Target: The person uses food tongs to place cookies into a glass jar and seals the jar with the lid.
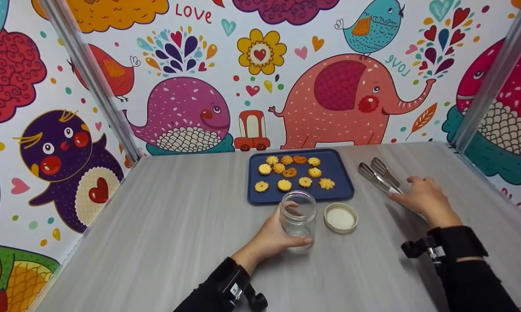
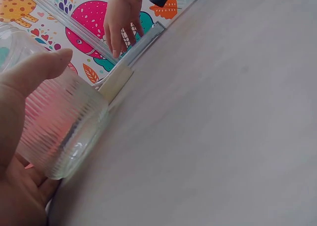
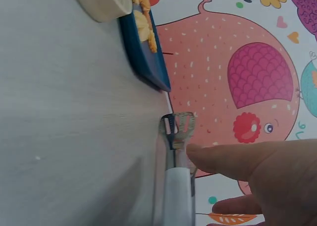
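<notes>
Presently the left hand (image 1: 274, 236) grips an upright clear glass jar (image 1: 300, 222) by the blue tray's (image 1: 340, 177) near edge; the right hand (image 1: 429, 199), fingers loosely extended, is at metal tongs (image 3: 177, 186) toward the table's (image 1: 191, 208) far right corner, contact unclear. A lid (image 1: 341, 217) lies beside the jar. Cookies (image 1: 284, 185) and pretzels (image 1: 289, 172) dot the tray, near the grey wood-grain table's far edge, before cartoon-printed walls (image 1: 251, 99) with metal posts (image 1: 95, 82).

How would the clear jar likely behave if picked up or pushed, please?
The clear jar seems stiff: its wall shows no dent in the grip of the left hand. Its ridged side may resist slipping. Being round, it would probably roll if knocked over.
</notes>
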`<state>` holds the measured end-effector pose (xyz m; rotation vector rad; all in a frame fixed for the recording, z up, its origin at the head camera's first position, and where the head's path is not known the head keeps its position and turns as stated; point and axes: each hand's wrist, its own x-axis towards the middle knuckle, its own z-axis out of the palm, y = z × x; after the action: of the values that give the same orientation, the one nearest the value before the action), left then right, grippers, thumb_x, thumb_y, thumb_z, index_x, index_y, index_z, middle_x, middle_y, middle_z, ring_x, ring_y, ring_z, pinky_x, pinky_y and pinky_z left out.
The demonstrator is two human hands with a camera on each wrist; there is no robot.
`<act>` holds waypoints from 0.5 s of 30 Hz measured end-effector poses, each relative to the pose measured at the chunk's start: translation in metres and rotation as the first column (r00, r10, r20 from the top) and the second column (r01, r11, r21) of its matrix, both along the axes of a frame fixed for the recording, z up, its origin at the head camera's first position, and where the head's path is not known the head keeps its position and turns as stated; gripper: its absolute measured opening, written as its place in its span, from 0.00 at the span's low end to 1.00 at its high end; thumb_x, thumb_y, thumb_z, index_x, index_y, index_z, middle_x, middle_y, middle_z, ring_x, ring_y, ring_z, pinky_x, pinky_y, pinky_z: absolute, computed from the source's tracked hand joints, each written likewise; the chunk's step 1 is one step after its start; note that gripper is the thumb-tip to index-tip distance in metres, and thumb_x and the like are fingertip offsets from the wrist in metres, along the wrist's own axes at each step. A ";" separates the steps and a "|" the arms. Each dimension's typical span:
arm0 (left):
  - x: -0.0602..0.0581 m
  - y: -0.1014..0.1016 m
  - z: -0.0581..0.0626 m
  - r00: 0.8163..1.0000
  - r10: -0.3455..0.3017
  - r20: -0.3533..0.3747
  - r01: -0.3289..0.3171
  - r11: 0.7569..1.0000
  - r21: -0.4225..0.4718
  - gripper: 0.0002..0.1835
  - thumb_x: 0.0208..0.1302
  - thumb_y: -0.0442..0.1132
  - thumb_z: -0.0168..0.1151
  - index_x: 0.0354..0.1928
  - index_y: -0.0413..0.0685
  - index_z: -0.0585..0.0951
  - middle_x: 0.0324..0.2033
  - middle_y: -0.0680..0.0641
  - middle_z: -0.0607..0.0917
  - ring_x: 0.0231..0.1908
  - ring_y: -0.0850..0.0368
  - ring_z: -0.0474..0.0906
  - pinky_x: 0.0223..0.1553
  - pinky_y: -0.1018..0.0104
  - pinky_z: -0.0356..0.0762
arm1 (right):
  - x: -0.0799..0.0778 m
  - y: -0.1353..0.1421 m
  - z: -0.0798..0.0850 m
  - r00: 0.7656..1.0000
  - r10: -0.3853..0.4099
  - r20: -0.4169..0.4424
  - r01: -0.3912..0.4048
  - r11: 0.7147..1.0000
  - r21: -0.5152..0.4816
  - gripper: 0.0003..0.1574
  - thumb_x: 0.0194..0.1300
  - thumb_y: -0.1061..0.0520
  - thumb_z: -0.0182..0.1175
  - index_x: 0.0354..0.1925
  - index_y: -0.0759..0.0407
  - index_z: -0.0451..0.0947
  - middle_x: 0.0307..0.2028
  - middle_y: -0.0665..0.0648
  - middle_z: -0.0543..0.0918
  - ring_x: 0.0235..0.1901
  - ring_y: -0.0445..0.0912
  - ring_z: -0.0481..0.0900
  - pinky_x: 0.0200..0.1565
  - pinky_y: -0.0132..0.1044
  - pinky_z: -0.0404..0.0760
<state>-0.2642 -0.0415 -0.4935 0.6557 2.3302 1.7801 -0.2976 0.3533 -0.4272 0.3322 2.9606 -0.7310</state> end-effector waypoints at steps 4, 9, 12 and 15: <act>0.000 0.000 0.001 1.000 -0.003 -0.008 0.003 1.000 0.013 0.46 0.50 0.39 0.87 0.69 0.49 0.70 0.59 0.49 0.82 0.61 0.54 0.78 0.67 0.50 0.72 | -0.002 -0.001 -0.008 0.999 0.011 0.033 -0.012 1.000 0.017 0.60 0.69 0.36 0.68 0.72 0.82 0.58 0.59 0.85 0.64 0.53 0.73 0.68 0.55 0.67 0.74; 0.000 0.001 0.001 1.000 -0.001 0.001 0.001 1.000 0.015 0.45 0.50 0.39 0.87 0.69 0.49 0.70 0.60 0.48 0.81 0.61 0.54 0.78 0.66 0.50 0.72 | -0.004 -0.003 -0.016 1.000 -0.002 0.026 0.000 0.999 0.053 0.55 0.67 0.40 0.71 0.68 0.81 0.63 0.52 0.80 0.71 0.45 0.67 0.70 0.46 0.58 0.75; 0.000 0.001 0.001 1.000 -0.001 0.002 0.001 1.000 0.013 0.45 0.51 0.40 0.87 0.69 0.50 0.70 0.60 0.48 0.81 0.61 0.53 0.78 0.66 0.50 0.72 | -0.005 -0.003 -0.019 1.000 -0.004 -0.001 0.004 0.998 0.066 0.51 0.66 0.41 0.71 0.64 0.81 0.66 0.49 0.78 0.74 0.44 0.66 0.71 0.44 0.57 0.75; 0.000 0.000 0.001 1.000 0.000 0.004 0.000 1.000 0.007 0.45 0.51 0.41 0.87 0.69 0.51 0.70 0.60 0.49 0.81 0.61 0.53 0.78 0.67 0.49 0.72 | -0.006 -0.003 -0.021 1.000 0.001 -0.026 0.001 0.997 0.074 0.48 0.67 0.42 0.70 0.62 0.80 0.68 0.48 0.78 0.74 0.43 0.66 0.71 0.43 0.57 0.74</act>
<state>-0.2639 -0.0412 -0.4928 0.6534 2.3227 1.7881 -0.3035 0.3506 -0.4484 0.3301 3.0173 -0.6318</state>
